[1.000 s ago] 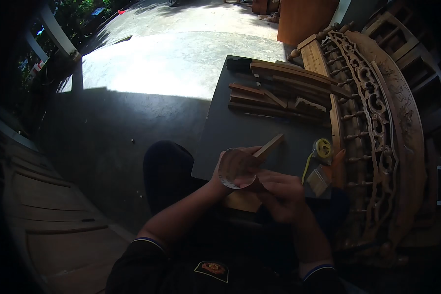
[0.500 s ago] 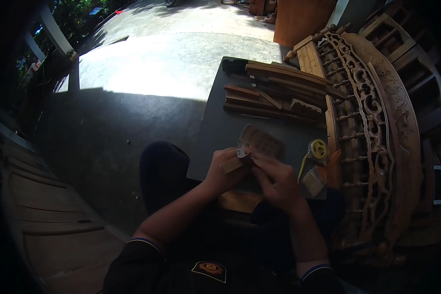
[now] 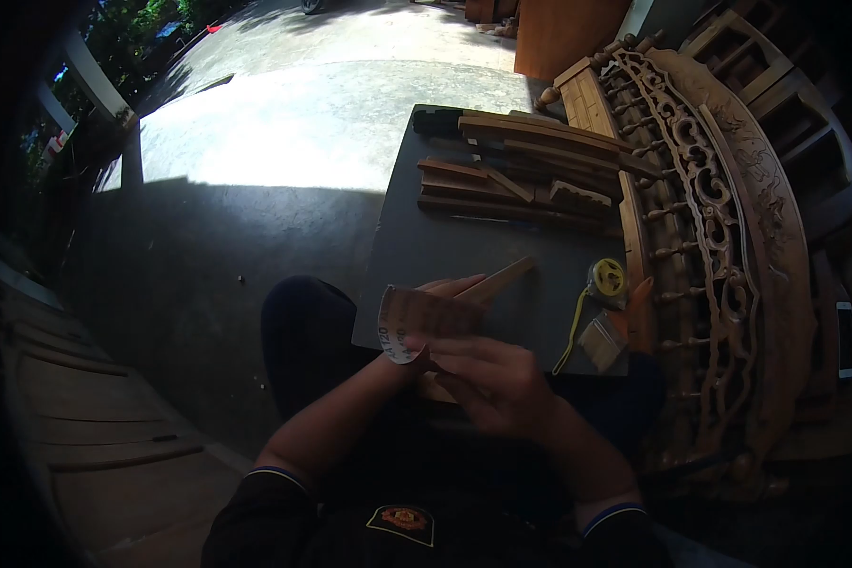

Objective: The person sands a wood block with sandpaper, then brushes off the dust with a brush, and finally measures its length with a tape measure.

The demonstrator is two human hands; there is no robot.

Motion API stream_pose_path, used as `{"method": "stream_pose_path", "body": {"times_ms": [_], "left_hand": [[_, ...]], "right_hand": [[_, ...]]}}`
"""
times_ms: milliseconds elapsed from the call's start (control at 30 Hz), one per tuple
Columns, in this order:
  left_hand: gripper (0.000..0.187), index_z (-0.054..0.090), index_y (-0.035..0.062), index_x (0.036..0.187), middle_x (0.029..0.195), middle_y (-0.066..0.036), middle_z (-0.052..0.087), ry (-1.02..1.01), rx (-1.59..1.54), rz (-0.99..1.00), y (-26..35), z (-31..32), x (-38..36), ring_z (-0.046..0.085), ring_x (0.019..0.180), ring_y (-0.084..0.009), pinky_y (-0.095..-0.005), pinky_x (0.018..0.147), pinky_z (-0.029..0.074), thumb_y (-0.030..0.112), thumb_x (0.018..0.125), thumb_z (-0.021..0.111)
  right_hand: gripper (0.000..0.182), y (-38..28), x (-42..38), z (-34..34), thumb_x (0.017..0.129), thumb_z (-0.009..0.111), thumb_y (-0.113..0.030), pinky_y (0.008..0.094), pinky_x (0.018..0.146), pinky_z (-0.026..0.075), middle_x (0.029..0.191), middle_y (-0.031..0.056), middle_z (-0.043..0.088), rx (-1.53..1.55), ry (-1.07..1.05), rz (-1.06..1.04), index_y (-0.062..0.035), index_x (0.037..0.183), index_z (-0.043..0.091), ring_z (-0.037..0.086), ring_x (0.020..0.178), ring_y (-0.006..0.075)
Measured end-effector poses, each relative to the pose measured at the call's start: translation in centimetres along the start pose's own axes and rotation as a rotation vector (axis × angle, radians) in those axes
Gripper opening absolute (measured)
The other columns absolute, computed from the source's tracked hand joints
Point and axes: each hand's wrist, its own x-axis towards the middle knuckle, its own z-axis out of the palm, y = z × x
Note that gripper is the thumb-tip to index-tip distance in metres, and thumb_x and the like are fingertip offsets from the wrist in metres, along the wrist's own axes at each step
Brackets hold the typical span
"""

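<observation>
Overlying the worktop (image 3: 379,260), the left hand (image 3: 452,284), partly hidden, closes on the wooden strip (image 3: 504,279); the right hand (image 3: 509,381), fingers together, pinches the curled sandpaper (image 3: 428,312), which has shifted back, exposing the strip's far end.

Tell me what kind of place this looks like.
Probably a furniture or woodworking shop: a carved wooden panel stands at the right, wooden strips lie on the dark tabletop, and the right hand holds what looks like sandpaper.
</observation>
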Motion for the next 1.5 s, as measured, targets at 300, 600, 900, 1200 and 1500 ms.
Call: {"method": "stream_pose_path", "body": {"times_ms": [300,600,900,1200,1500], "left_hand": [[0.040,0.063,-0.0002,0.139,0.112,-0.014,0.075,0.012,-0.095,-0.305,2.5,-0.6,0.9,0.075,0.092,-0.0149,-0.0263,0.073,0.063,0.012,0.102,0.070],[0.040,0.065,0.0004,0.137,0.098,-0.011,0.077,0.072,-0.110,-0.201,2.2,0.1,1.1,0.076,0.089,-0.0142,-0.0274,0.078,0.060,0.012,0.099,0.072],[0.041,0.063,-0.0015,0.138,0.100,-0.012,0.078,0.088,-0.173,-0.206,2.1,-0.2,1.1,0.076,0.089,-0.0136,-0.0266,0.077,0.060,0.013,0.101,0.070],[0.043,0.061,-0.0024,0.141,0.100,-0.013,0.078,0.063,-0.144,-0.234,2.4,-0.7,0.9,0.075,0.088,-0.0133,-0.0245,0.071,0.061,0.013,0.102,0.070],[0.055,0.062,-0.0002,0.142,0.108,-0.013,0.078,0.145,0.082,0.065,0.6,-0.5,0.9,0.075,0.094,-0.0141,-0.0291,0.083,0.061,0.010,0.091,0.080]], "right_hand": [[0.032,9.4,0.5,-14.3,0.103,0.069,-0.030,0.0271,0.070,0.052,0.084,0.0066,0.072,0.026,0.547,0.748,0.0025,0.105,0.072,0.067,0.076,0.0121],[0.037,9.6,-3.2,-15.7,0.096,0.075,-0.035,0.0391,0.077,0.053,0.086,0.0160,0.071,-0.639,0.609,0.879,-0.0006,0.109,0.072,0.069,0.081,0.0250],[0.056,13.2,-10.4,-20.9,0.089,0.082,-0.039,0.0372,0.074,0.055,0.102,0.0161,0.069,-0.687,0.405,1.072,0.0009,0.121,0.059,0.070,0.088,0.0210],[0.022,6.6,-8.1,-21.2,0.095,0.074,-0.029,0.0232,0.034,0.033,0.076,0.0004,0.062,-0.019,0.785,0.874,-0.0084,0.100,0.068,0.052,0.044,0.0071],[0.038,2.8,-1.5,-9.5,0.105,0.064,-0.039,0.0284,0.046,0.053,0.074,0.0093,0.067,0.510,0.580,0.655,-0.0012,0.103,0.065,0.066,0.055,0.0160]]}}
